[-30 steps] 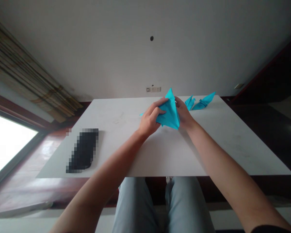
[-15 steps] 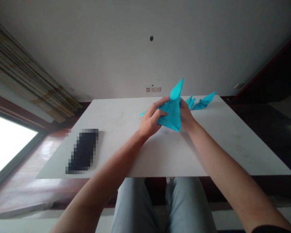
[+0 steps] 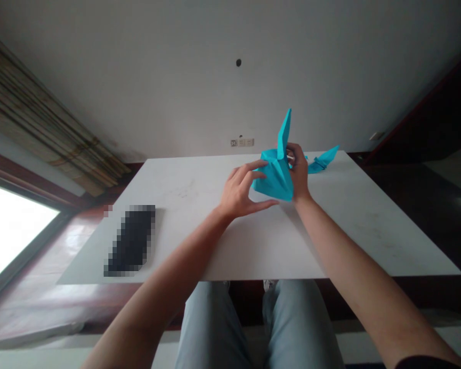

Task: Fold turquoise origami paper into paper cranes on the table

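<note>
A bright blue origami crane is held above the far half of the table, one narrow point standing up and its wide body facing me. My right hand grips it from the right and behind; the crane hides some of those fingertips. At its left side is my left hand, fingers spread against the paper edge and thumb stretched out below it, not pinching. Beyond my right hand lies a second, smaller-looking blue origami crane, partly covered by that hand.
The white table spans the space before me, with a dark pixelated object on its left. A wall with sockets rises behind the far edge. Curtains and a bright window are at left.
The crane has turned, and its upright point now looks narrower and taller. My left thumb has come off the paper and stretched out below it. My right hand has shifted slightly right.
</note>
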{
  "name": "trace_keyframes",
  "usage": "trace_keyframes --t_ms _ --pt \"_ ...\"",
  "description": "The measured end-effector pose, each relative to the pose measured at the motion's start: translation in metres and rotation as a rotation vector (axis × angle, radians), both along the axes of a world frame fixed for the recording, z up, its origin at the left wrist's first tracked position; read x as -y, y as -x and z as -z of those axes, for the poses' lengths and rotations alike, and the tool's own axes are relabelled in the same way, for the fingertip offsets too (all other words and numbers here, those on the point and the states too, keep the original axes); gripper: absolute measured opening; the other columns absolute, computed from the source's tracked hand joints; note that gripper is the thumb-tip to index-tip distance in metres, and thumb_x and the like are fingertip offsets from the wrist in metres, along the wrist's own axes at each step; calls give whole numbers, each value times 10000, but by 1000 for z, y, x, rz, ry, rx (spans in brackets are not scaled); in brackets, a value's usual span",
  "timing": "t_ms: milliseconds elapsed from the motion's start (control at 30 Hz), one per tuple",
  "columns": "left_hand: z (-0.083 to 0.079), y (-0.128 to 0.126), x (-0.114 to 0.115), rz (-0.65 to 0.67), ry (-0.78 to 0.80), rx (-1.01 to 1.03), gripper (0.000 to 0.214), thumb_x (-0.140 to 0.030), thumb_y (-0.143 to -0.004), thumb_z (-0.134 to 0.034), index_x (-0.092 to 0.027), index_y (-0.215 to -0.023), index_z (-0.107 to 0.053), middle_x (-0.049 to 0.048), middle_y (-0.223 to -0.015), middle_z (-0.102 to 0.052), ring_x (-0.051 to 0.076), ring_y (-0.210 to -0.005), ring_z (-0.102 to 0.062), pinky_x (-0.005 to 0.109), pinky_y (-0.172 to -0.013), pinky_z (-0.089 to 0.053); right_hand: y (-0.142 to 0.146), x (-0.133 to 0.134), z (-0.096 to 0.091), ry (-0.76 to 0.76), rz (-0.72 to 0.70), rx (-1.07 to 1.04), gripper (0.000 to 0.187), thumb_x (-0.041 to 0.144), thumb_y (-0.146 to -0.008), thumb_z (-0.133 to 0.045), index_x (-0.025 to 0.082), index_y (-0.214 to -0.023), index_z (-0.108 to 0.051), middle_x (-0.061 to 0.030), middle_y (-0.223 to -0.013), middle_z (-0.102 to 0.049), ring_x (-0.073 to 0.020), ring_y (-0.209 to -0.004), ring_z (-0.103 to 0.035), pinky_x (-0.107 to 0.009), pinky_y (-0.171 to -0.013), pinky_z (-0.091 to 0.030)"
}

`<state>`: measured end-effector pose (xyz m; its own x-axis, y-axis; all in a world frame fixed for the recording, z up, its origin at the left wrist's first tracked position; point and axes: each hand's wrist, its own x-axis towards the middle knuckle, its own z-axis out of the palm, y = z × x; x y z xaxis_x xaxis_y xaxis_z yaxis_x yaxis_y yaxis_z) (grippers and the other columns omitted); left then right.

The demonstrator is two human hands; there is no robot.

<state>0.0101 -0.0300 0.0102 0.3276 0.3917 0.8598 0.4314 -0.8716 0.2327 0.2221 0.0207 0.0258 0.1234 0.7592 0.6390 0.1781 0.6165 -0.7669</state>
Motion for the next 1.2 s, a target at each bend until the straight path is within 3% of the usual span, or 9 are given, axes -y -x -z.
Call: trace_keyframes --t_ms 100,200,333,467,633,767,867,1000,1200 --pt "0 -2 -1 56 8 18 1138 -940 -765 -924 -263 -1597 -541 247 -1676 -620 465 -1569 -638 622 -1266 -560 4 4 -4 -2 -32 -53 456 649 -928 -892 402 -1276 -730 -10 -1208 -811 -299 -1173 -782 -479 -1043 -652" --pt "4 -3 -7 66 31 100 1237 -940 -801 -896 -278 -1717 -395 253 -1716 -529 473 -1628 -558 625 -1278 -557 10 14 -11 -49 -59 -17 450 670 -969 -871 380 -1286 -737 -43 -1252 -819 -311 -1221 -778 -495 -1075 -660" --pt "14 -6 -12 38 122 245 1075 -830 -976 -809 -326 -1764 -280 225 -1728 -468 441 -1618 -555 566 -1203 -615 13 28 -22 -191 -54 184 262 616 -1087 -748 364 -1147 -792 -86 -1245 -834 -348 -1261 -772 -580 -1154 -635" --pt "20 -10 -10 29 229 373 892 -697 -1075 -768 -383 -1761 -292 188 -1734 -490 385 -1573 -614 490 -1140 -655 11 30 -24 -304 -57 284 208 522 -1140 -669 370 -1100 -806 -96 -1231 -840 -364 -1261 -775 -644 -1176 -612" --pt "24 -12 -16 63 339 483 834 -668 -1063 -800 -413 -1730 -368 164 -1717 -560 366 -1526 -663 471 -1086 -679 11 27 -18 -295 -94 363 180 545 -1080 -746 387 -1154 -791 -89 -1266 -835 -375 -1281 -768 -658 -1187 -606" --pt "31 -9 -31 115 403 587 652 -700 -1084 -743 -376 -1589 -486 106 -1445 -745 295 -1292 -775 451 -1071 -670 11 24 -13 -359 -139 436 257 514 -1041 -790 386 -1262 -761 -95 -1359 -825 -382 -1322 -758 -638 -1182 -599" --pt "34 -5 -39 114 488 682 557 -693 -1053 -779 -355 -1439 -561 59 -1267 -792 248 -1144 -800 403 -979 -677 9 21 -8 -356 -31 532 253 416 -1061 -760 365 -1309 -750 -97 -1370 -814 -381 -1351 -743 -629 -1184 -565" --pt "31 -4 -41 157 559 740 593 -700 -937 -911 -313 -1284 -624 41 -1178 -808 231 -1063 -809 375 -918 -674 4 19 -4 -345 180 618 180 321 -1069 -741 341 -1243 -781 -101 -1358 -790 -398 -1318 -717 -652 -1165 -517" --pt "26 -5 -40 75 502 740 618 -750 -889 -950 -282 -1218 -716 99 -1272 -806 283 -1182 -796 426 -959 -692 1 17 -5 -337 217 643 222 184 -1055 -681 343 -1123 -820 -82 -1278 -762 -386 -1264 -698 -642 -1155 -497"
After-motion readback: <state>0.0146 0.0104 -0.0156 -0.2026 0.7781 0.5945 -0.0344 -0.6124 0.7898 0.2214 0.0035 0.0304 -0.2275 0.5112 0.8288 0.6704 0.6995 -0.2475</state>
